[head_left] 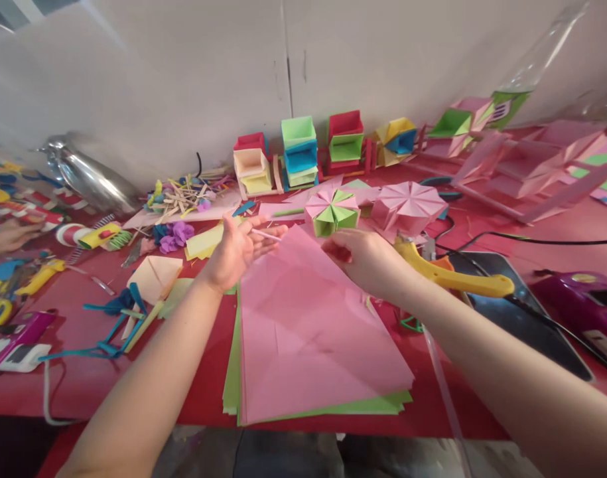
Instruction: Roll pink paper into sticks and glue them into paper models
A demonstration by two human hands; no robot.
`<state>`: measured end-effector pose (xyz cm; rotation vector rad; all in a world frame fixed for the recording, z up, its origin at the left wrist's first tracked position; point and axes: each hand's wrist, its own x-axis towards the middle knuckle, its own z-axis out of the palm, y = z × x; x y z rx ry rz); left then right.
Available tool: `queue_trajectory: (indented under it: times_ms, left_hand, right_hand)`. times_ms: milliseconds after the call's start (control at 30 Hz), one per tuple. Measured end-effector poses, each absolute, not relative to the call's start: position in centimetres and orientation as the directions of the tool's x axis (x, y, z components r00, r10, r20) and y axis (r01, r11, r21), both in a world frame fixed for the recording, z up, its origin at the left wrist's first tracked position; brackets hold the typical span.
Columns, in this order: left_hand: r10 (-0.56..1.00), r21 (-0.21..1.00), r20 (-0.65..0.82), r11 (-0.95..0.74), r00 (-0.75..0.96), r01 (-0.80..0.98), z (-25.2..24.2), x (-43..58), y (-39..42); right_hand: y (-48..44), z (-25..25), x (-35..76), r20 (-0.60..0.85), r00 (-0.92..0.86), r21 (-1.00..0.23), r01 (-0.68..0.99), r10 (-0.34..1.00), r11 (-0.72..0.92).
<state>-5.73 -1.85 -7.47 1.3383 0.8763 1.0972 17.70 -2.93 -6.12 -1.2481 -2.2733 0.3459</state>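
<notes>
My left hand [238, 249] is palm up with its fingers spread, at the far left corner of a large pink paper sheet [313, 332]. Across its fingers lies a thin pale pink stick [266, 234], not gripped. My right hand [365, 259] is at the sheet's upper right edge, fingers curled inward; whatever they may hold is hidden. The creased pink sheet lies on top of green sheets [231, 378], whose edges stick out at the left and front. Just beyond my hands stand a pink and green folded paper piece [333, 212] and a pink one [407, 202].
Folded paper boxes [300, 156] are stacked along the wall. A yellow-handled tool [457, 272] and a dark tablet-like slab [522, 312] lie right, with cables. Left are a steel jug [91, 176], blue strips [117, 332], craft sticks [184, 199] and another person's hand [9, 236].
</notes>
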Motion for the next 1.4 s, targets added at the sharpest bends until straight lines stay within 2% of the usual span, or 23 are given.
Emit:
queue_trajectory:
  times_ms: [133,233,300,400,467,533,600,700,800,867,1067,1233,1300,1400]
  left_hand:
    - [0.961,0.989,0.071,-0.034,0.267,-0.143,-8.9,-4.5,-2.4]
    - [0.95,0.997,0.071,-0.067,0.305,-0.022,-9.7,-5.0,-3.0]
    - [0.896,0.994,0.018,-0.065,0.444,0.09,-9.8,-5.4,-3.4]
    - [0.768,0.958,-0.099,-0.097,0.632,0.268,-9.4,-5.3,-3.9]
    - [0.798,0.942,-0.08,-0.136,0.597,0.308,-9.1,-4.8,-4.3]
    - [0.892,0.962,-0.018,-0.108,0.453,0.25,-8.9,-3.9,-4.7]
    - [0.955,0.993,-0.007,-0.027,0.298,0.111,-8.9,-2.9,-5.3]
    - [0.981,0.996,-0.027,0.043,0.194,-0.077,-9.0,-1.6,-6.2]
    - [0.987,0.978,-0.058,0.086,0.149,-0.19,-9.4,-0.9,-6.7]
    - [0.989,0.96,-0.076,0.107,0.124,-0.261,-9.6,-0.7,-6.8]
    - [0.993,0.917,-0.083,0.111,0.09,-0.384,-9.6,-0.6,-6.7]
    - [0.994,0.894,-0.058,0.092,0.089,-0.439,-9.5,-0.5,-6.8]
    - [0.994,0.887,-0.031,0.078,0.109,-0.456,-9.6,-0.4,-6.8]
    - [0.995,0.885,-0.013,0.056,0.095,-0.462,-9.9,-0.2,-6.7]
  right_hand:
    - [-3.3,-7.0,17.7,0.4,-0.42,-0.439,0.693,0.815,0.572]
    - [-3.8,-7.4,17.6,0.446,-0.425,-0.406,0.688,0.788,0.601]
    - [-4.0,-7.4,17.6,0.483,-0.389,-0.416,0.687,0.785,0.596]
    - [-4.1,-7.1,17.7,0.489,-0.28,-0.532,0.655,0.826,0.537]
    - [-4.2,-6.8,17.8,0.394,-0.234,-0.674,0.584,0.889,0.452]
    - [-4.4,-6.5,17.7,0.248,-0.249,-0.794,0.502,0.936,0.343]
    - [-4.8,-6.4,17.5,0.132,-0.295,-0.854,0.451,0.946,0.259]
    - [-5.3,-6.5,16.9,0.106,-0.328,-0.875,0.418,0.939,0.245]
    - [-5.7,-6.5,16.5,0.125,-0.353,-0.871,0.409,0.927,0.273]
    - [-5.8,-6.3,16.5,0.082,-0.388,-0.886,0.393,0.918,0.246]
    - [-5.7,-6.3,16.7,-0.075,-0.517,-0.979,0.203,0.853,0.037]
    - [-5.8,-6.8,16.6,-0.181,-0.558,-0.979,0.183,0.81,-0.093]
    - [-6.0,-6.8,16.5,-0.177,-0.576,-0.977,0.201,0.798,-0.072]
    - [-6.4,-6.8,16.2,-0.143,-0.535,-0.945,0.324,0.833,0.046]
